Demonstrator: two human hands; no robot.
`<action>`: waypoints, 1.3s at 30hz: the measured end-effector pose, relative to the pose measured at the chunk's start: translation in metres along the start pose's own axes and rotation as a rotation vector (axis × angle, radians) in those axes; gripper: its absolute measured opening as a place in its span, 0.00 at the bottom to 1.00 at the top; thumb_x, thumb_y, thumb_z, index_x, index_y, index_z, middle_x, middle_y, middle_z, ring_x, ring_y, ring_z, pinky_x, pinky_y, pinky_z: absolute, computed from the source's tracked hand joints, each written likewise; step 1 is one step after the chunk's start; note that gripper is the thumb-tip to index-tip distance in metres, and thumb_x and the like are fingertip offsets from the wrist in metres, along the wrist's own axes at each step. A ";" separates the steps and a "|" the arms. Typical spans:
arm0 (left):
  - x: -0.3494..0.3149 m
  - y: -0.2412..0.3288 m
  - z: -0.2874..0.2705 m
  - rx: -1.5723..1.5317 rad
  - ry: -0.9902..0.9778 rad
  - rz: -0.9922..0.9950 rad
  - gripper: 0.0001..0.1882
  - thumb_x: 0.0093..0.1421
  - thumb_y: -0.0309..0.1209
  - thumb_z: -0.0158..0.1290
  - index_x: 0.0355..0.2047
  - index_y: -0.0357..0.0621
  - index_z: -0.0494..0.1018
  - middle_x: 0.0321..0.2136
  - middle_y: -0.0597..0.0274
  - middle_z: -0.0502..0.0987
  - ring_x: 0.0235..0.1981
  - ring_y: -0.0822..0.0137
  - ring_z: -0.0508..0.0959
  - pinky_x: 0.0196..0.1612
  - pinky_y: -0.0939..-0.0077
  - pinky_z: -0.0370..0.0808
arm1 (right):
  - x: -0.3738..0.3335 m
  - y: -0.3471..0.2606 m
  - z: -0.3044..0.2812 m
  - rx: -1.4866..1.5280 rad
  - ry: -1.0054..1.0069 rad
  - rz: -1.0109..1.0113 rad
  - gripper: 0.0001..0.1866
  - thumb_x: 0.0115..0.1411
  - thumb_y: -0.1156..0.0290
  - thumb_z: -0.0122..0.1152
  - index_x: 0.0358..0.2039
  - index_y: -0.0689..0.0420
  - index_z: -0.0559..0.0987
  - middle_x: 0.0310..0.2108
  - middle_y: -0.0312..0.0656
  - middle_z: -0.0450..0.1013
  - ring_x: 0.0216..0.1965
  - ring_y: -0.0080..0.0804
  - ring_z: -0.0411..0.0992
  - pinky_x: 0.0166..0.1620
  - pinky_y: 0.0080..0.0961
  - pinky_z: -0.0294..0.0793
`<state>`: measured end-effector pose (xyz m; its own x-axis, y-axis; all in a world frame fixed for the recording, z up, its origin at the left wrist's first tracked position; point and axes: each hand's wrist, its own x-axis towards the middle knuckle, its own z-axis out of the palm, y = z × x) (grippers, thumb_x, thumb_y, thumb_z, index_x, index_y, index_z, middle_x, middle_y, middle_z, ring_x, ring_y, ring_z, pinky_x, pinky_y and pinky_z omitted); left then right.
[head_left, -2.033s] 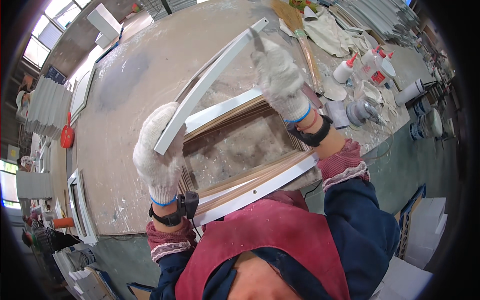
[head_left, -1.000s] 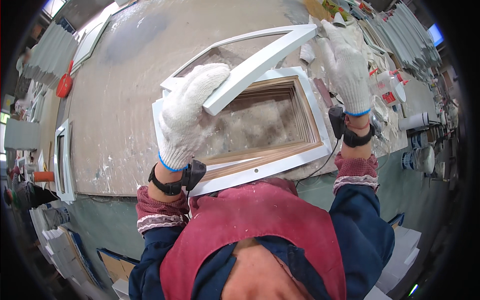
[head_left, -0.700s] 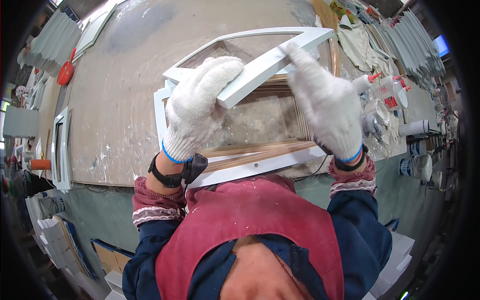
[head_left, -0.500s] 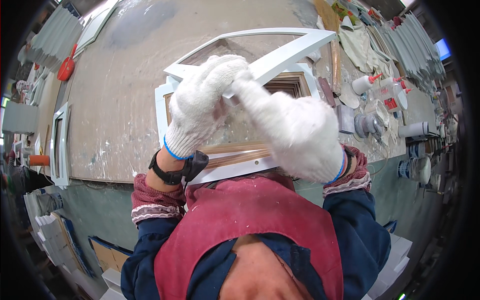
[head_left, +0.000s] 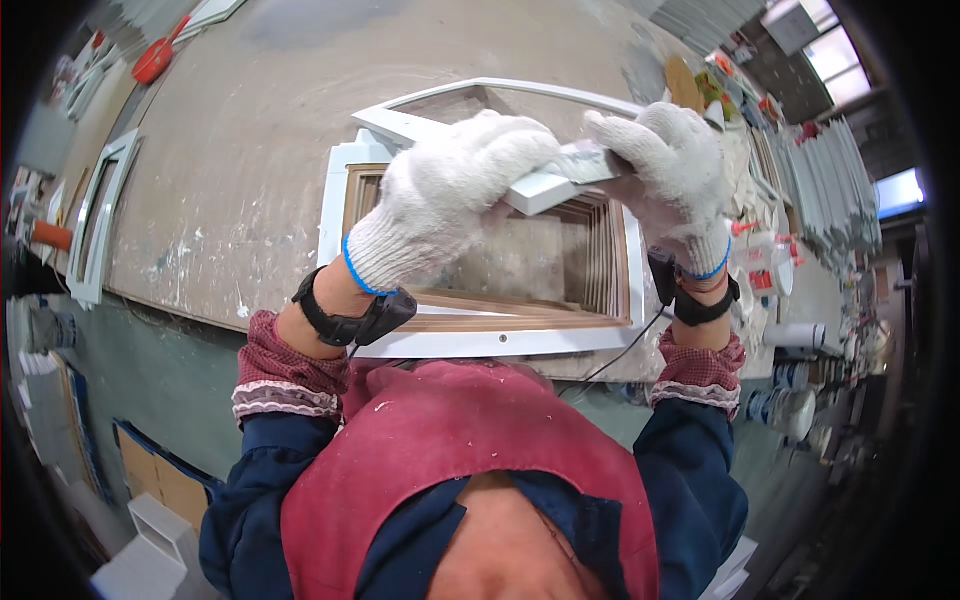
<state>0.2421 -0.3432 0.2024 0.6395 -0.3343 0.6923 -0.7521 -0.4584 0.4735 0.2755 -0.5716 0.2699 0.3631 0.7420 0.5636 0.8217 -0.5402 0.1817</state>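
Both my hands wear white knitted gloves with blue cuffs. My left hand (head_left: 465, 185) is closed around the near bar of a white frame (head_left: 395, 125), which is raised and tilted. My right hand (head_left: 665, 165) is curled at the right end of that bar, its thumb and fingers bent. A thin greyish piece (head_left: 590, 165) shows at its fingertips against the bar; what it is I cannot make out. Below lies a stack of white rectangular frames (head_left: 500, 344) with brown inner edges, close to my apron.
Another white frame (head_left: 105, 215) lies at the table's left edge. A red dustpan-like scoop (head_left: 153, 62) is at the far left. Bottles with red tips (head_left: 768, 265) and a white cloth (head_left: 743, 185) are on the right. A dark cable (head_left: 625, 350) hangs near my right wrist.
My right hand has moved right and away from my left hand, along the bar. The raised frame has turned and come lower, and the view has shifted.
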 end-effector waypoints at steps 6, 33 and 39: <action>0.002 -0.015 -0.005 -0.088 0.151 0.075 0.29 0.43 0.14 0.57 0.49 0.43 0.72 0.47 0.53 0.76 0.50 0.53 0.76 0.51 0.67 0.74 | 0.019 0.017 0.016 0.211 0.113 -0.022 0.21 0.35 0.71 0.75 0.35 0.52 0.81 0.22 0.35 0.68 0.24 0.29 0.68 0.27 0.25 0.65; -0.028 -0.098 -0.039 -0.294 0.225 -0.841 0.39 0.50 0.40 0.62 0.58 0.33 0.62 0.55 0.41 0.68 0.57 0.53 0.69 0.59 0.65 0.66 | -0.061 0.061 -0.010 0.317 0.740 0.653 0.17 0.52 0.85 0.60 0.41 0.51 0.80 0.40 0.40 0.73 0.38 0.34 0.71 0.47 0.27 0.68; -0.028 -0.098 -0.066 -0.280 0.439 -0.746 0.48 0.49 0.45 0.65 0.63 0.34 0.54 0.55 0.46 0.68 0.57 0.58 0.69 0.57 0.70 0.67 | -0.131 0.070 -0.005 0.692 0.908 0.792 0.09 0.60 0.78 0.55 0.41 0.55 0.75 0.41 0.38 0.69 0.43 0.28 0.67 0.51 0.25 0.66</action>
<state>0.2879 -0.2351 0.1726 0.9010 0.3385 0.2713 -0.2153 -0.1938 0.9571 0.2837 -0.7088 0.2126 0.6389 -0.3251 0.6973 0.6787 -0.1885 -0.7098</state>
